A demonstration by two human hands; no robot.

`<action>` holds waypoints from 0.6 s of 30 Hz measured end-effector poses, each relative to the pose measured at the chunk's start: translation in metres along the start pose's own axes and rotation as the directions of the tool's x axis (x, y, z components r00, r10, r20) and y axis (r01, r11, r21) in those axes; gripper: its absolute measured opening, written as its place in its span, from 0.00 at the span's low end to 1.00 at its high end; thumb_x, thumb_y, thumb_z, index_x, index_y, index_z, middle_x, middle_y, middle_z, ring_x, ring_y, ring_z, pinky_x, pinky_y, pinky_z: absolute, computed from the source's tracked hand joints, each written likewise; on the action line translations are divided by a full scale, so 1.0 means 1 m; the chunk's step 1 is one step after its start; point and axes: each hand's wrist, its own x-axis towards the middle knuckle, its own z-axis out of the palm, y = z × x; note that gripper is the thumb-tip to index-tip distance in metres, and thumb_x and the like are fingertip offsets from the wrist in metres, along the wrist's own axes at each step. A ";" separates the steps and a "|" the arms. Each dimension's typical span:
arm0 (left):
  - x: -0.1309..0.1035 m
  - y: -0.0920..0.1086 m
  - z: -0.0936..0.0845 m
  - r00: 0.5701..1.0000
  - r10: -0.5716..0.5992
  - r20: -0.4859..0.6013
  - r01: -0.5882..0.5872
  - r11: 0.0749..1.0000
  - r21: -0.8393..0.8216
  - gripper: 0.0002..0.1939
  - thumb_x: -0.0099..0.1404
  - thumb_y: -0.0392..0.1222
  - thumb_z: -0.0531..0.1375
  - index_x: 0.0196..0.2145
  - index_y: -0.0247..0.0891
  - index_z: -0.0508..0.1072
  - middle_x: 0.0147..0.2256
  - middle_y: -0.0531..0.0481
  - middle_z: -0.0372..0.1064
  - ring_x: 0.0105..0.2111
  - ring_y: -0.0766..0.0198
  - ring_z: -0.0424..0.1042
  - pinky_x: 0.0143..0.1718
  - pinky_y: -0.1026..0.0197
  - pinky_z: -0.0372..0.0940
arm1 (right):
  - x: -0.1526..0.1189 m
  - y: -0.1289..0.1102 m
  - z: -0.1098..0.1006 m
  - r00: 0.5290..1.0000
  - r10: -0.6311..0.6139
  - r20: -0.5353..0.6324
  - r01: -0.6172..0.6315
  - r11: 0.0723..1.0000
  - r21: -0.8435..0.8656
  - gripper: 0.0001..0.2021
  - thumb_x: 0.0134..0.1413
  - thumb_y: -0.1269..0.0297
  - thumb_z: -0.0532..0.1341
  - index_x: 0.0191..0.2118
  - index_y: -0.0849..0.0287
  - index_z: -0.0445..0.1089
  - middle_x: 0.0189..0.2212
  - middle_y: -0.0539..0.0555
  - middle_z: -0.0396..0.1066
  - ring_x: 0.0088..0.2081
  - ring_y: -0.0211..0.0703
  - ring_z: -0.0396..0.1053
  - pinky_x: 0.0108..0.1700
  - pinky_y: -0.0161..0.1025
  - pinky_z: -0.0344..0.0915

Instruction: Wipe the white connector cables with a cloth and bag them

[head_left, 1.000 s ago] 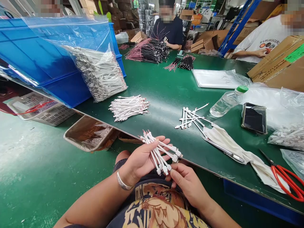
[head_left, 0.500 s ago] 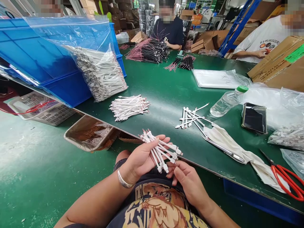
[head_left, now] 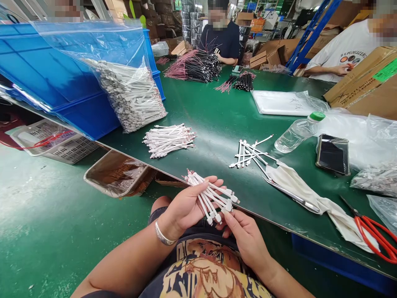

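Note:
A bundle of short white cables (head_left: 208, 198) lies across the palm of my left hand (head_left: 187, 207), its thumb pressed over them. Their connector ends fan out toward my right hand (head_left: 243, 231), whose thumb and forefinger pinch one of the white connectors. On the green table (head_left: 214, 120), a larger pile of white cables (head_left: 169, 140) lies to the left. Several more loose white cables (head_left: 248, 154) lie crossed to the right, beside a white cloth (head_left: 293, 182) and metal tweezers (head_left: 291, 196).
Blue bins (head_left: 83, 111) and a bag of cables (head_left: 133, 95) stand at the left. A bottle (head_left: 296, 132), phone (head_left: 333, 154) and red-handled scissors (head_left: 372, 231) are at the right. Two people sit across the table beyond black cable bundles (head_left: 198, 68).
My right thumb and forefinger have risen and closed on a connector of the bundle. My left hand has barely moved and still holds the cables.

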 end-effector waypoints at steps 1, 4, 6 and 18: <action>0.000 0.000 0.001 1.000 -0.002 -0.009 0.002 1.000 -0.001 0.09 0.63 0.34 0.54 0.42 0.32 0.69 0.43 0.42 0.71 0.41 0.56 0.72 0.46 0.50 0.64 | 0.000 0.000 0.000 1.000 0.013 0.012 -0.013 1.000 0.017 0.17 0.57 0.52 0.54 0.35 0.62 0.72 0.26 0.53 0.71 0.25 0.34 0.63 0.29 0.33 0.62; 0.002 0.001 0.003 1.000 -0.007 -0.027 0.007 1.000 0.004 0.09 0.63 0.34 0.54 0.42 0.32 0.69 0.43 0.43 0.71 0.41 0.56 0.72 0.46 0.51 0.64 | -0.001 0.000 0.000 0.994 0.063 0.092 -0.069 0.995 0.072 0.16 0.54 0.52 0.58 0.34 0.62 0.72 0.28 0.54 0.72 0.26 0.34 0.64 0.28 0.32 0.62; 0.002 0.001 0.003 1.000 -0.009 -0.030 0.009 1.000 0.006 0.09 0.63 0.34 0.54 0.42 0.33 0.69 0.44 0.42 0.70 0.41 0.56 0.72 0.47 0.50 0.64 | -0.001 -0.001 0.001 0.988 0.090 0.127 -0.102 0.990 0.094 0.15 0.51 0.53 0.61 0.35 0.62 0.72 0.30 0.55 0.72 0.28 0.36 0.67 0.27 0.32 0.62; 0.003 0.000 0.004 0.999 -0.033 0.006 0.033 0.999 -0.020 0.09 0.62 0.35 0.55 0.41 0.32 0.69 0.43 0.42 0.71 0.42 0.53 0.72 0.50 0.46 0.61 | 0.000 -0.001 0.003 0.992 0.076 0.097 -0.087 0.990 0.115 0.15 0.49 0.54 0.63 0.38 0.59 0.70 0.31 0.52 0.70 0.31 0.37 0.65 0.25 0.30 0.62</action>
